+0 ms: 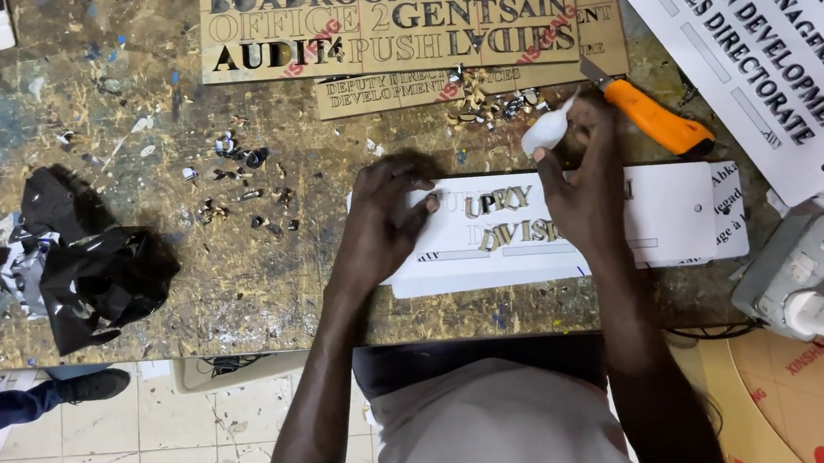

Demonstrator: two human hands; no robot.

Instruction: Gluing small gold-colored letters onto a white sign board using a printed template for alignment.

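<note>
A white sign plate (670, 209) lies flat near the workbench's front edge, with gold cut-out letters (504, 216) stuck on it in two rows. My left hand (384, 222) rests on the plate's left end, its fingertips at the first letters. My right hand (587, 183) lies over the middle of the plate, covering some letters. It pinches a small white curled scrap (548, 131), perhaps backing paper or a glue tube. An orange utility knife (653, 116) lies just right of that hand, untouched.
Gold sheets with cut-out lettering (385, 18) lie at the back. A large white printed sign (770, 47) is at the right, a power strip with plugs (813, 278) below it. Crumpled black plastic (81, 262) sits left. Small offcuts (241, 181) litter the bench. Someone's shoe (91, 386) shows on the floor.
</note>
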